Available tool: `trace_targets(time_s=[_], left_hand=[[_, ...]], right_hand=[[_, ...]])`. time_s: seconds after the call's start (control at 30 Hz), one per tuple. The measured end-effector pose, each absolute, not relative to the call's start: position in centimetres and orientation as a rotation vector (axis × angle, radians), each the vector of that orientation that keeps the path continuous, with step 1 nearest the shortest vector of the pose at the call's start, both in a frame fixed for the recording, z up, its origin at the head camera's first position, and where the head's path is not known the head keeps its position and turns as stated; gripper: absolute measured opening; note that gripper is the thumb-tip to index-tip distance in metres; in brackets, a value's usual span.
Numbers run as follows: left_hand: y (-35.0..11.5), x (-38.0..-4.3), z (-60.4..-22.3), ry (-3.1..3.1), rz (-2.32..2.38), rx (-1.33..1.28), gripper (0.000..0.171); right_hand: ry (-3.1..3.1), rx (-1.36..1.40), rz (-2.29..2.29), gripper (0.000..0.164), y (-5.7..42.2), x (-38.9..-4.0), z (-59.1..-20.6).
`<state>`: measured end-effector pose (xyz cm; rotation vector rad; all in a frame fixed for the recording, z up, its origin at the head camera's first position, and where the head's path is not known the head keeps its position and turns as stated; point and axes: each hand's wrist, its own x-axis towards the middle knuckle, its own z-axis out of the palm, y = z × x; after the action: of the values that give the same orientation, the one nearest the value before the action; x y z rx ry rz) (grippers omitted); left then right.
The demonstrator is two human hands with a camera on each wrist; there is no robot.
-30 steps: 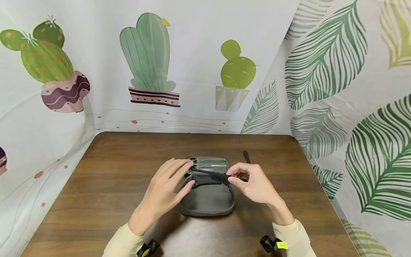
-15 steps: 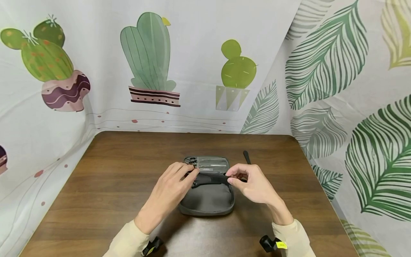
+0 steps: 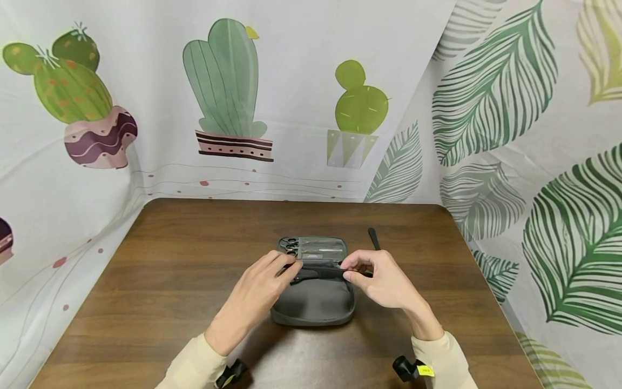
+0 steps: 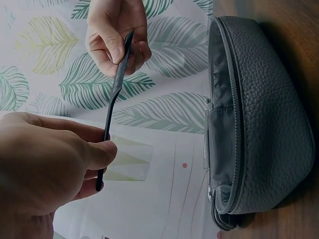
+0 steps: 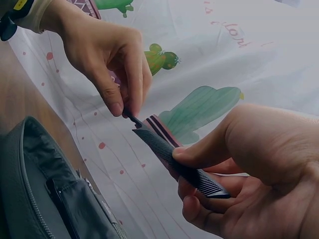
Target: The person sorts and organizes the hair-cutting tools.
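Between my hands a black comb (image 5: 159,149) is held up over an open grey pouch (image 3: 316,309). My left hand (image 3: 259,283) pinches its slim handle between thumb and fingers. At the other end, my right hand (image 3: 386,281) grips the toothed part, as the right wrist view shows; the thumb lies across it. The left wrist view has the comb edge-on, apart from the textured side of the pouch. Scissors (image 3: 290,241) with ringed handles sit in the pouch's raised lid, beside clear sleeves (image 3: 322,244). A dark, flat piece (image 5: 62,209) lies inside the pouch.
Beyond my right hand, a slim black handle with a rounded end (image 3: 373,236) lies on the brown wooden table (image 3: 204,232). A cloth printed with cacti and leaves (image 3: 301,108) hangs behind the table. Each wrist wears a small black camera.
My left hand's fingers, spread at the comb's handle a second ago, have closed in to pinch it. The comb's left end has dipped slightly. My right hand keeps its grip almost in place.
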<state>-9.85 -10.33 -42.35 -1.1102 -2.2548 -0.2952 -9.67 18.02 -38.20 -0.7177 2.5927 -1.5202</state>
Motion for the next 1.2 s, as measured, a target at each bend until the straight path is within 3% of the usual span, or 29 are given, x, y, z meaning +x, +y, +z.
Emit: trace_targets(time_s=[0.8,1.0,1.2], left_hand=[[-11.0,-9.9,-43.4,-2.259,-0.248,-1.122,0.037],[-11.8,-9.9,-44.0,-2.307,-0.277,-1.108,0.037],[-12.6,-10.0,-44.7,-2.335,-0.300,-1.100,0.047]], right_hand=[[2.660,-0.850,-1.437,0.007,19.0,-11.0,-41.3],[2.781,-0.854,-1.400,0.017,19.4,-10.7,-41.5],[2.849,-0.905,-1.376,0.032,20.2,-10.2,-42.3]])
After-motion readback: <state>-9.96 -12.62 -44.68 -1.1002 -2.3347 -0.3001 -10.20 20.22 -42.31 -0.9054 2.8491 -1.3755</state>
